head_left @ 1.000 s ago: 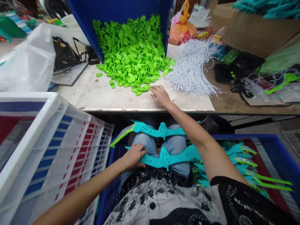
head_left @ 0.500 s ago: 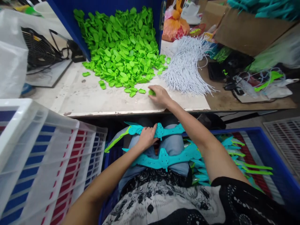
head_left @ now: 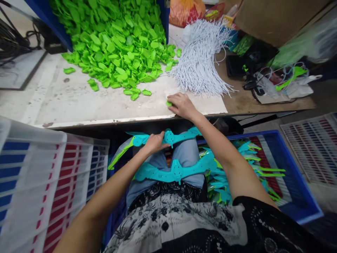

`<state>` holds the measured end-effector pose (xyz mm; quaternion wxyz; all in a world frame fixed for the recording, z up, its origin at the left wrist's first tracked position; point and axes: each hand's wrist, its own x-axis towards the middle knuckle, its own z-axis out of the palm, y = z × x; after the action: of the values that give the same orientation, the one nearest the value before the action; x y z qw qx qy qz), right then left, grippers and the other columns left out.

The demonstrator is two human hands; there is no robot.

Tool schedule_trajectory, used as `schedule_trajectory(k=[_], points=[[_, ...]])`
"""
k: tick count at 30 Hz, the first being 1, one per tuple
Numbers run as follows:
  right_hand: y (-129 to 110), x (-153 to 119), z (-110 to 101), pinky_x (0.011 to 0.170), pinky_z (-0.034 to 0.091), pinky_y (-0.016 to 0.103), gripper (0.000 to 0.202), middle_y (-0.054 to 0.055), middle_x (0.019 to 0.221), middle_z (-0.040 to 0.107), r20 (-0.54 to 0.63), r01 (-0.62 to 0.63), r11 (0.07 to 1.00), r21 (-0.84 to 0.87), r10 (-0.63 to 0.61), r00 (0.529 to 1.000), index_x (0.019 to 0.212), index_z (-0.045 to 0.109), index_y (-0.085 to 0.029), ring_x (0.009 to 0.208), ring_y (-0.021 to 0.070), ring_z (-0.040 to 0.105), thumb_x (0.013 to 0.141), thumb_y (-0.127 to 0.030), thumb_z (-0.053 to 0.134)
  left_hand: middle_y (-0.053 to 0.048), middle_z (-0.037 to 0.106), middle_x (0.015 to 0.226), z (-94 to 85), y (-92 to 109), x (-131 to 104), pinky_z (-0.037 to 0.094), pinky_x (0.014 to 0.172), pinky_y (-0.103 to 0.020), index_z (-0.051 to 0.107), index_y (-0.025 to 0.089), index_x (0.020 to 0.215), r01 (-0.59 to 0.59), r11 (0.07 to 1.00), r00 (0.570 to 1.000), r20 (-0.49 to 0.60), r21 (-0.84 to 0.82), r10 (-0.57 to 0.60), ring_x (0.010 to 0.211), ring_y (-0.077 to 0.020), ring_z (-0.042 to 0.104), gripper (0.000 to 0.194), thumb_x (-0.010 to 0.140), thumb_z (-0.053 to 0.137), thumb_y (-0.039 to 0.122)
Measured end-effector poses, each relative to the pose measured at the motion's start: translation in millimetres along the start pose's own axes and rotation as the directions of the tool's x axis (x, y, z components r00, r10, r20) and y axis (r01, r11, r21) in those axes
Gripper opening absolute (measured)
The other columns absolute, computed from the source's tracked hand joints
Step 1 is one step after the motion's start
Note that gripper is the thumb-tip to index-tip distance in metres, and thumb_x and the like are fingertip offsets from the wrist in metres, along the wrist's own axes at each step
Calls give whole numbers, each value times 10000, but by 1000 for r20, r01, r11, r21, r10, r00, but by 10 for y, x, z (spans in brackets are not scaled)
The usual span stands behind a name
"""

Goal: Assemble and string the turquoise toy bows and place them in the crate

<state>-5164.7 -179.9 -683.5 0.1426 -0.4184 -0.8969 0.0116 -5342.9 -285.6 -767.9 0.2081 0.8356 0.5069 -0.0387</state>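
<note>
Since the left hand (head_left: 156, 142) has gone from the near bow (head_left: 177, 171) to the far bow (head_left: 182, 138), its fingers now look closed round the limb just left of the hub; the right hand (head_left: 183, 106), at the pile (head_left: 118, 52) a second ago, has come away with a clip (head_left: 169, 103), its fingers pinched almost shut on it near the front edge of the counter (head_left: 89, 103); each hand thus has a part, so picking out seems done, though clip and bow remain apart. Both bows lie across the lap (head_left: 185, 151); they are smooth, teal, seemingly moulded plastic, with pierced hubs and curved limbs; a slim lime tip (head_left: 121, 154) ends the far one; the green clips look small, stiff and lobed, loosely heaped; beside them the strings (head_left: 202, 59) fan out, thin, pale and limp.
</note>
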Motion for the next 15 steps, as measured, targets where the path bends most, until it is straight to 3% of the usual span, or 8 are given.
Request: schedule_trajectory(k=[3, 9, 11, 15], points=[[-30, 78, -39, 856, 324, 400, 304, 125, 1291, 548, 60, 37, 994, -106, -31, 998, 1130, 571, -128, 1064, 284, 472, 856, -232, 490, -197, 664, 1082, -7, -6, 22, 418, 841, -371, 331, 65, 1357, 9, 999, 999, 44, -53, -6, 1051, -343, 610, 756, 805, 552, 531], [-61, 196, -58, 866, 314, 416, 223, 111, 1102, 635, 90, 140, 962, -234, -122, 988, 1031, 581, -127, 1068, 286, 465, 887, -226, 442, -206, 609, 1185, -72, 2, 89, 435, 814, -335, 202, 88, 1426, 57, 986, 992, 119, -158, -39, 1103, -327, 580, 868, 773, 599, 500], [-89, 213, -62, 847, 329, 404, 229, 115, 1110, 632, 87, 121, 959, -256, -102, 991, 1040, 577, -126, 1034, 278, 486, 895, -228, 432, -211, 586, 1204, -65, 75, 52, 429, 835, -350, 189, 89, 1431, 55, 991, 997, 66, -119, -47, 1114, -332, 560, 888, 760, 620, 480], [-153, 235, -77, 775, 363, 380, 274, 165, 1113, 616, 132, 32, 957, -288, 6, 991, 1076, 562, -88, 958, 289, 532, 887, -247, 446, -242, 476, 1286, 92, 269, -97, 374, 926, -429, 171, 56, 1442, 22, 998, 981, -192, 64, -9, 1165, -359, 473, 845, 773, 612, 321]])
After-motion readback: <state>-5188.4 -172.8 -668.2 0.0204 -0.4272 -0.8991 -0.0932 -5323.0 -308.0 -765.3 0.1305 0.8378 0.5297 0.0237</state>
